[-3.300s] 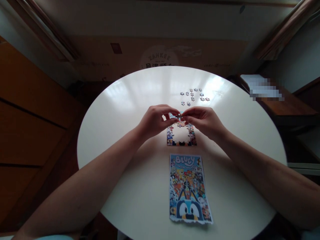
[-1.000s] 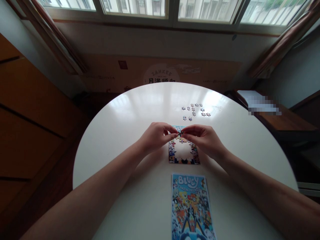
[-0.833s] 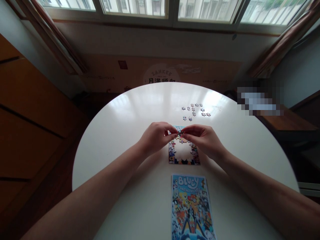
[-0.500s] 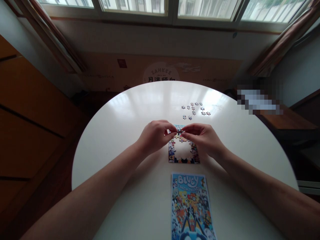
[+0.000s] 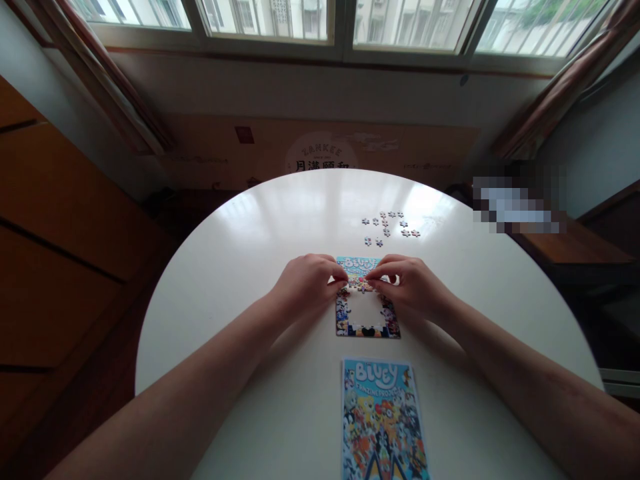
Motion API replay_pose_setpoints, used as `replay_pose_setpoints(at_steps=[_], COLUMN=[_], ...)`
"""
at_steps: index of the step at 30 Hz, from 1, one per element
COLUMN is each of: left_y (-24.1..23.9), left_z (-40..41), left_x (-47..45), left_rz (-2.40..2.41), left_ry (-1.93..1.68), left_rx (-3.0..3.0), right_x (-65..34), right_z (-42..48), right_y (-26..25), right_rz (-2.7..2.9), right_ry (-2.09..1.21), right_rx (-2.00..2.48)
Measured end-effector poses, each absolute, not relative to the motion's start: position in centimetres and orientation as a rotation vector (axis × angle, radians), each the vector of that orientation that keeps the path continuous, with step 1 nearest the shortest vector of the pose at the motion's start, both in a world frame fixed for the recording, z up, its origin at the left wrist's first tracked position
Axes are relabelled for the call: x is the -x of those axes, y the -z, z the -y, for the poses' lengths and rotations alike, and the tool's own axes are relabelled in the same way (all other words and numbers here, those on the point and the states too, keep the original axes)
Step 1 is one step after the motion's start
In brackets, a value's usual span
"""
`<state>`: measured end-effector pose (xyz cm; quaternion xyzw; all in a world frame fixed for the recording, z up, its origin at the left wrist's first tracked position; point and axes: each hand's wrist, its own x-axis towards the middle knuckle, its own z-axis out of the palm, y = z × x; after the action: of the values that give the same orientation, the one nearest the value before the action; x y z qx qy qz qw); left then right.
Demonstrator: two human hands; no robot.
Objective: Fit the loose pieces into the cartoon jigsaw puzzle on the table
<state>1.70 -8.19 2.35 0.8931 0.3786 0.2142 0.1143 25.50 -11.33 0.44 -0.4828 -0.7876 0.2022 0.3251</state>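
Observation:
A partly assembled jigsaw puzzle (image 5: 367, 331) lies on the table, its border joined around a bare middle and the "Bluey" lettering showing at its top. My left hand (image 5: 310, 283) rests at the puzzle's upper left edge, thumb and forefinger pinched; what they hold, if anything, is hidden. My right hand (image 5: 415, 283) reaches over the upper right side, its fingertips closed together near the row below the lettering. Any piece between those fingertips is too small to make out. Nearer to me lies a Bluey picture sheet (image 5: 383, 420) with the same design.
Several loose puzzle pieces (image 5: 386, 223) are scattered beyond the puzzle on the round white table (image 5: 225, 267). A wooden piece of furniture (image 5: 590, 243) stands to the right, under a blurred patch. Windows and a printed panel (image 5: 200, 147) are behind.
My hands have moved apart, uncovering the puzzle's lettering. The small dark piece seen between my fingertips no longer shows there. The view has tilted up slightly.

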Motion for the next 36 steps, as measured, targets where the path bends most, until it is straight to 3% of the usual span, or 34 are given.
replay_pose_setpoints(at_steps=[11, 21, 36], left_y=[-2.3, -3.1, -2.7], left_z=[8.1, 8.3, 8.7], left_x=[-1.7, -1.6, -2.7], left_rz=[-1.083, -1.139, -0.951], left_ry=[-0.685, -1.155, -1.115], left_rx=[-2.577, -2.438, -2.439], right_x=[-25.7, -26.2, -25.5], right_z=[11.4, 11.4, 12.3], right_y=[-0.8, -2.0, -1.9], right_rz=[2.024, 1.807, 1.925], right_ry=[-0.478, -0.307, -0.399], right_rx=[1.33, 1.266, 1.189])
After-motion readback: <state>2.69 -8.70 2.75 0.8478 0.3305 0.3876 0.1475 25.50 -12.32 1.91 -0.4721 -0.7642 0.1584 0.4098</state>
